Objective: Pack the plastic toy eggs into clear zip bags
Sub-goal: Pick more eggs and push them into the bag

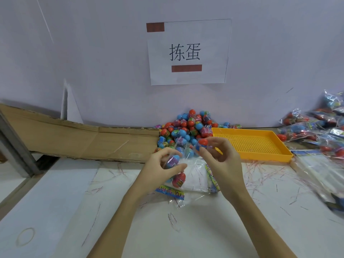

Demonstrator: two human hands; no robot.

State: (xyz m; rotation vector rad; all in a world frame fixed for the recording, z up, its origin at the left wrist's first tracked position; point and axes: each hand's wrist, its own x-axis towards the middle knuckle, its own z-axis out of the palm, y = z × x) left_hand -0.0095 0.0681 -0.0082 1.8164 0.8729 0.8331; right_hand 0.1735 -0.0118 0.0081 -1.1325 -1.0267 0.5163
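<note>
Your left hand point(163, 164) curls its fingers around a blue egg point(173, 162) with a purple label. It holds the egg right at the mouth of the clear zip bag point(195, 175), so my guess is the egg drops in next. Your right hand point(221, 155) pinches a red-and-blue egg point(202, 143) between thumb and fingertips, up at 1 o'clock from the bag. It looks ready to go in after the first one.

The bag lies flat on the table point(55, 202) between your hands. It is see-through and crinkly, with a bright picture strip along its edge. A red egg point(179, 180) is already inside it.

The big pile of eggs point(188, 127) sits at 12 o'clock, close enough to grab from. The eggs are small, shiny and round, red, blue and green. A yellow tray point(279, 140) waits at 2 o'clock. Filled bags point(316, 127) sit at 3 o'clock.
</note>
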